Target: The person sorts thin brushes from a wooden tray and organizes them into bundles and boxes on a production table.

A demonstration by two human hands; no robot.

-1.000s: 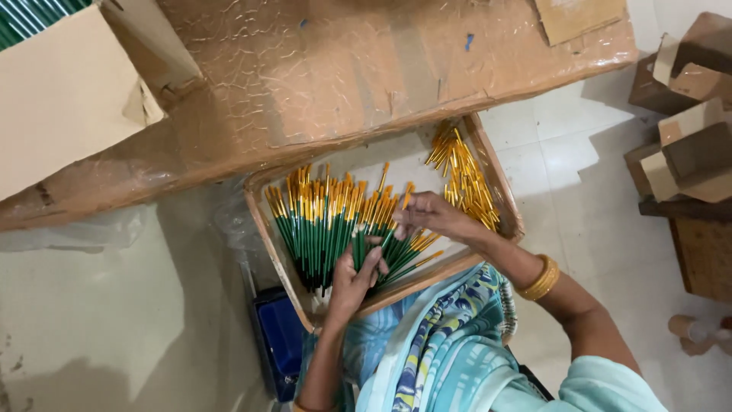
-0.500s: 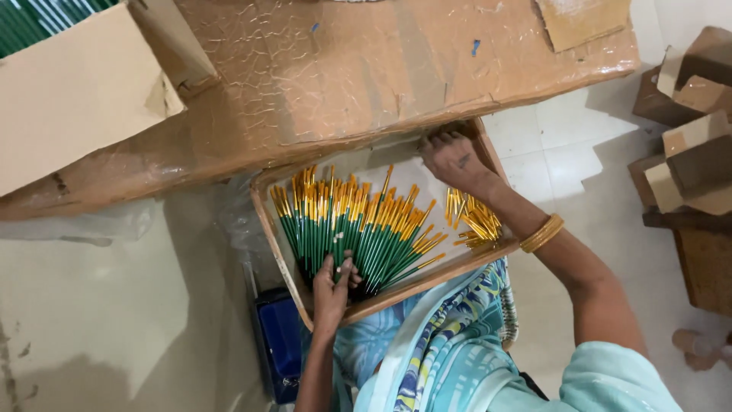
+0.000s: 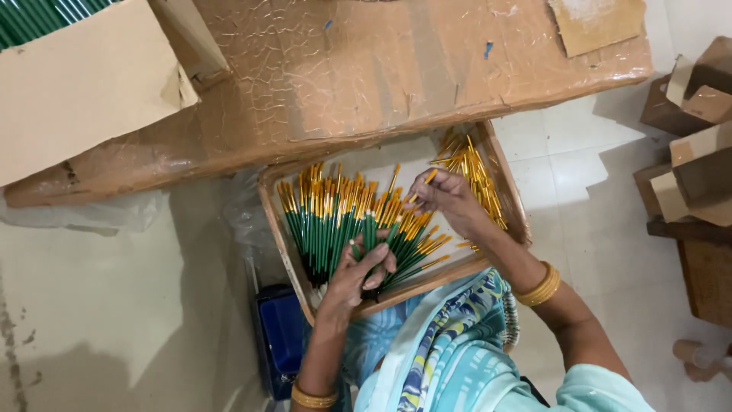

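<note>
Tiled floor, tray (image 3: 279, 229) (green brushes (image 3: 335, 233))

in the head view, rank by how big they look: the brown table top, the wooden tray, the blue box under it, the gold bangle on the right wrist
1. Brown plastic-wrapped table top
2. Shallow wooden tray holding green-handled brushes
3. Blue box, partly hidden by the tray, so its full size is unsure
4. Gold bangle
</note>
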